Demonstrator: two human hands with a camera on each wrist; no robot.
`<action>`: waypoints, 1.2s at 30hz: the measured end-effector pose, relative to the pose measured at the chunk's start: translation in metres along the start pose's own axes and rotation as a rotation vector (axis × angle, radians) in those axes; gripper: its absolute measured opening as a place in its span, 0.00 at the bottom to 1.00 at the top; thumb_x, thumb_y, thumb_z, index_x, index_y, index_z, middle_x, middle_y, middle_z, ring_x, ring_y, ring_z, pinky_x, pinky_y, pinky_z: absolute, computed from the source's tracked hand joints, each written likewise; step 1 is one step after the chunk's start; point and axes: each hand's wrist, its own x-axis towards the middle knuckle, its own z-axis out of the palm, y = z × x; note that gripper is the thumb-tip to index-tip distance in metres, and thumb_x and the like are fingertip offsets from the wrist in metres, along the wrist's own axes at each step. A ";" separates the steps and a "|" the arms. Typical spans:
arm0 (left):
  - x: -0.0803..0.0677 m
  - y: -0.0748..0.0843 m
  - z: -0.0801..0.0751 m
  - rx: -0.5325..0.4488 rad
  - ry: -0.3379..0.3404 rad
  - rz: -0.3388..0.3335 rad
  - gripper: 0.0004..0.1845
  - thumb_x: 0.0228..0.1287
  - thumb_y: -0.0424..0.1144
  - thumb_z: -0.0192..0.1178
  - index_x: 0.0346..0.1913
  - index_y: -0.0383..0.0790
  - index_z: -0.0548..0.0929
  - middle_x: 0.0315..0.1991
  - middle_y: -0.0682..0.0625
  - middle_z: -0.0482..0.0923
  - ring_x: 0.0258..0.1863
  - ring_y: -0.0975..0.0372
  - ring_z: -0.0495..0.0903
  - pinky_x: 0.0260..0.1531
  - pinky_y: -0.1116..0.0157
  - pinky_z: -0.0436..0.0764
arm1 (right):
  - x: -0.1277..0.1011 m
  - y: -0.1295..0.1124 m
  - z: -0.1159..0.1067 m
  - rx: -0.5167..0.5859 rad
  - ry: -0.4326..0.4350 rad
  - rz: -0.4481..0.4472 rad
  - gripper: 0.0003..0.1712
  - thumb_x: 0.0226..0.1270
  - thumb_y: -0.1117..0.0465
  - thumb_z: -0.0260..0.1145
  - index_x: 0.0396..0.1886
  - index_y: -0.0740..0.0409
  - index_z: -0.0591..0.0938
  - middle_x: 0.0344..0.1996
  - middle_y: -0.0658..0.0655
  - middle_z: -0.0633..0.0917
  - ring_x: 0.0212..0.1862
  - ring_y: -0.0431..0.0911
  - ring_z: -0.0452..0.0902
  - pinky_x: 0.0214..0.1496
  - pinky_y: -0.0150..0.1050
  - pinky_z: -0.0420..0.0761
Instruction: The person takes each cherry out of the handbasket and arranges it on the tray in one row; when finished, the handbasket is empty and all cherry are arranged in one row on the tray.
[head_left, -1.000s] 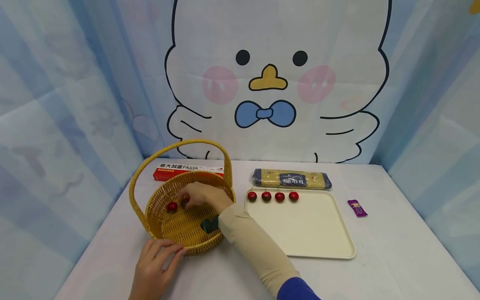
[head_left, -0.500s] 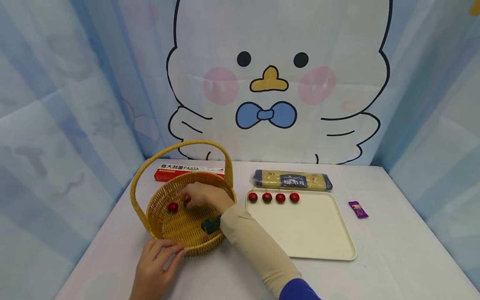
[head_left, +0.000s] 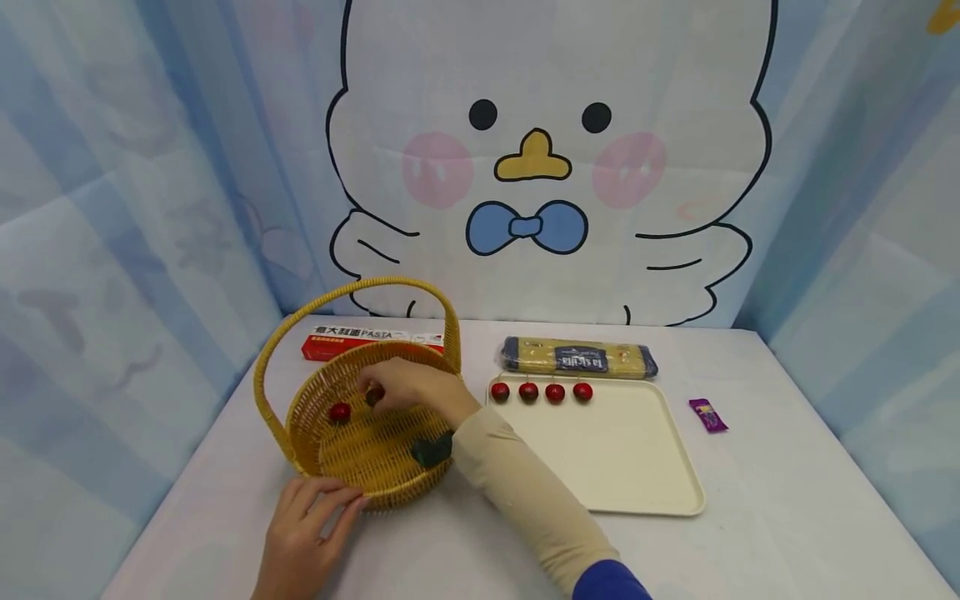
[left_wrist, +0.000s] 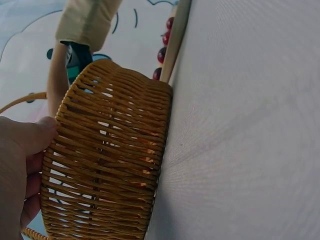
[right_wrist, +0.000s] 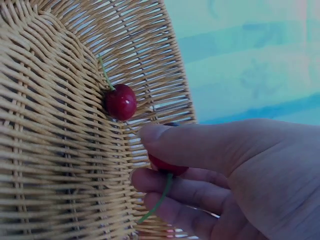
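A yellow wicker basket (head_left: 367, 458) with a tall handle stands at the left of the table. My left hand (head_left: 307, 529) grips its near rim; the left wrist view shows the thumb and fingers at the basket's edge. Inside the basket, my right hand (head_left: 408, 385) pinches a dark red cherry (right_wrist: 169, 166) between thumb and fingers. Its green stem hangs down past the fingers in the right wrist view, and the thumb hides part of the fruit. A second cherry (right_wrist: 121, 102) with a stem lies against the basket wall, just beside the thumb tip.
Right of the basket lies a cream tray (head_left: 622, 458), with several cherries (head_left: 555, 393) in a row along its far edge. Behind are a bagged pasta pack (head_left: 577, 358) and a red-and-white pasta box (head_left: 330, 343). A small purple packet (head_left: 708, 415) lies at the right.
My right hand has lifted slightly and drawn a little to the right, with more of its cherry showing. The left hand stays at the basket's rim.
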 end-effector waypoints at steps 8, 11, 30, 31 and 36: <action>-0.002 -0.004 0.005 -0.017 0.063 0.041 0.25 0.75 0.56 0.55 0.30 0.41 0.89 0.31 0.52 0.81 0.34 0.59 0.74 0.38 0.66 0.71 | -0.019 0.002 -0.011 0.001 0.060 0.000 0.18 0.71 0.51 0.66 0.57 0.51 0.82 0.48 0.47 0.85 0.46 0.36 0.78 0.54 0.30 0.80; -0.003 -0.005 0.007 -0.021 0.072 0.045 0.25 0.75 0.56 0.54 0.30 0.41 0.89 0.31 0.52 0.81 0.34 0.59 0.74 0.39 0.66 0.70 | -0.027 0.002 -0.014 0.003 0.090 -0.012 0.21 0.71 0.50 0.66 0.60 0.51 0.81 0.52 0.47 0.84 0.50 0.37 0.79 0.58 0.32 0.79; 0.000 -0.001 0.004 -0.034 0.054 0.029 0.25 0.75 0.55 0.54 0.30 0.39 0.89 0.32 0.51 0.82 0.35 0.58 0.73 0.41 0.67 0.70 | -0.090 0.007 -0.025 0.023 0.202 -0.113 0.18 0.71 0.54 0.67 0.58 0.50 0.83 0.54 0.50 0.78 0.48 0.41 0.75 0.54 0.31 0.78; 0.000 -0.001 0.004 -0.036 0.053 0.028 0.26 0.75 0.55 0.54 0.30 0.39 0.89 0.32 0.51 0.82 0.35 0.58 0.73 0.41 0.66 0.70 | -0.095 0.009 -0.024 0.043 0.214 -0.110 0.17 0.72 0.53 0.66 0.57 0.50 0.83 0.54 0.50 0.78 0.48 0.41 0.75 0.54 0.31 0.78; -0.001 -0.002 0.004 -0.037 0.056 0.022 0.26 0.75 0.55 0.54 0.30 0.39 0.89 0.32 0.51 0.82 0.35 0.58 0.73 0.41 0.66 0.70 | -0.116 0.017 -0.021 0.109 0.272 -0.069 0.12 0.76 0.55 0.62 0.54 0.50 0.83 0.52 0.50 0.75 0.50 0.40 0.74 0.56 0.33 0.78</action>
